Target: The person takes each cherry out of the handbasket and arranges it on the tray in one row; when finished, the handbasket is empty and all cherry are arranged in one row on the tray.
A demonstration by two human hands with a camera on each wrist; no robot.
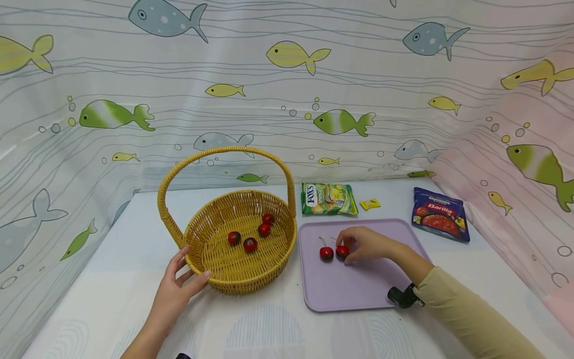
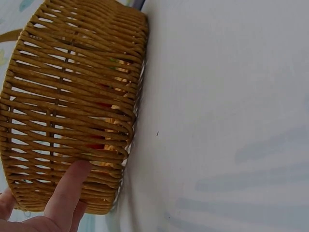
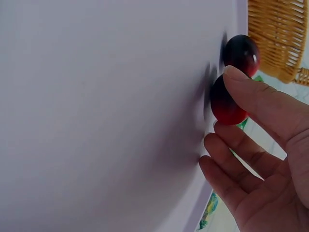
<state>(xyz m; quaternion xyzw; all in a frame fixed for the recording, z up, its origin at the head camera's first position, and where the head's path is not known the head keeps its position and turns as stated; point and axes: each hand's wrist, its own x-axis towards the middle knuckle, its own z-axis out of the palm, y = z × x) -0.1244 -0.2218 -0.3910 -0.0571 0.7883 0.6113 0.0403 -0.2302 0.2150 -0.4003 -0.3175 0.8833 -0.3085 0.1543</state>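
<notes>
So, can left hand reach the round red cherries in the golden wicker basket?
Likely yes: the left hand touches the basket, nothing covers the cherries, and the arched wicker handle leaves the near side free.

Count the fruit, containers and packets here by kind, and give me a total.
Cherries: 6
Basket: 1
Tray: 1
Large green packet: 1
Small yellow packet: 1
Blue pouch: 1
Total: 11

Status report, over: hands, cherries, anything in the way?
Left hand touching basket; right hand pinching cherry. Four cherries in basket, two on tray. No obstacle seen between them.
</notes>
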